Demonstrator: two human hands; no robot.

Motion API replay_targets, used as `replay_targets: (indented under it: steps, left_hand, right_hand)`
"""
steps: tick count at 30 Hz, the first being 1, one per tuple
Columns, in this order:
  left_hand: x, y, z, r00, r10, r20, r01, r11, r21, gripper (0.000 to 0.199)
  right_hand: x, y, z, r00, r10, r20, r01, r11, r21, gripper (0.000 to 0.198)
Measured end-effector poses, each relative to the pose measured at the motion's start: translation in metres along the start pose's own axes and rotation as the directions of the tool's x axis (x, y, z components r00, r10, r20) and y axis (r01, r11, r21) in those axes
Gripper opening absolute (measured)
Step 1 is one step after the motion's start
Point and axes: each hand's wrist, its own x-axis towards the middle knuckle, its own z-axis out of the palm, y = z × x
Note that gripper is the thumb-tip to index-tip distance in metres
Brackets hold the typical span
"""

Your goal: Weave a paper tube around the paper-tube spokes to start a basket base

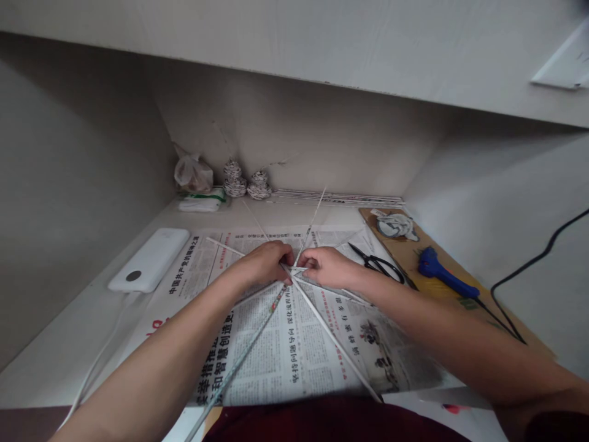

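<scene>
Several thin rolled-paper sticks cross at one point and fan outward like spokes over a spread newspaper. My left hand is closed at the left of the crossing, its fingers pinching the sticks there. From the right, my right hand pinches the sticks close to the same crossing, its fingertips almost meeting those of the left. One long stick reaches toward me at lower left, another at lower right. Both hands partly cover the middle of the crossing.
Black scissors lie right of my right hand. A blue glue gun rests on cardboard beside a crumpled grey bundle. A white power bank sits left. Two woven gourd shapes, a plastic bag and more sticks line the back.
</scene>
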Motion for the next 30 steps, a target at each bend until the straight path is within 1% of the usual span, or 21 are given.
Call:
replay_targets:
  steps: [3,6,10,15,18,23,27,30]
  left_hand:
    - [0.0,0.002,-0.001,1.0,-0.019,0.006,0.019,0.999,0.027,0.034]
    - [0.0,0.003,-0.002,0.999,-0.044,0.019,0.043,0.998,0.055,0.034]
    - [0.0,0.002,-0.002,0.999,-0.041,0.024,0.039,0.997,0.069,0.034]
    - [0.0,0.001,-0.001,0.999,-0.05,0.019,0.049,0.995,0.083,0.033]
    - [-0.001,0.001,-0.001,0.998,-0.054,0.01,0.053,0.994,0.096,0.035]
    - [-0.002,0.001,-0.001,0.998,-0.062,-0.009,0.063,0.992,0.113,0.037]
    - [-0.001,-0.002,-0.001,0.997,-0.073,-0.005,0.073,0.991,0.113,0.038]
    - [0.0,-0.004,0.0,0.997,-0.075,0.006,0.074,0.993,0.089,0.036]
  right_hand:
    - [-0.002,0.001,0.0,0.999,-0.035,-0.014,0.035,0.999,-0.012,0.019]
    - [-0.003,0.005,0.001,0.998,-0.061,0.0,0.061,0.998,0.002,0.021]
    - [-0.004,0.011,0.003,0.998,-0.066,0.023,0.066,0.998,0.013,0.023]
    - [-0.007,0.011,0.003,0.996,-0.088,0.007,0.088,0.996,0.004,0.024]
    - [-0.005,0.013,0.003,0.998,-0.067,0.009,0.067,0.997,0.032,0.024]
    - [0.001,0.022,0.005,0.999,0.007,0.039,-0.012,0.994,0.111,0.024]
    - [-0.001,0.024,0.01,1.0,0.028,0.005,-0.029,0.989,0.145,0.025]
    - [-0.006,0.02,0.013,0.999,0.031,-0.025,-0.027,0.989,0.148,0.027]
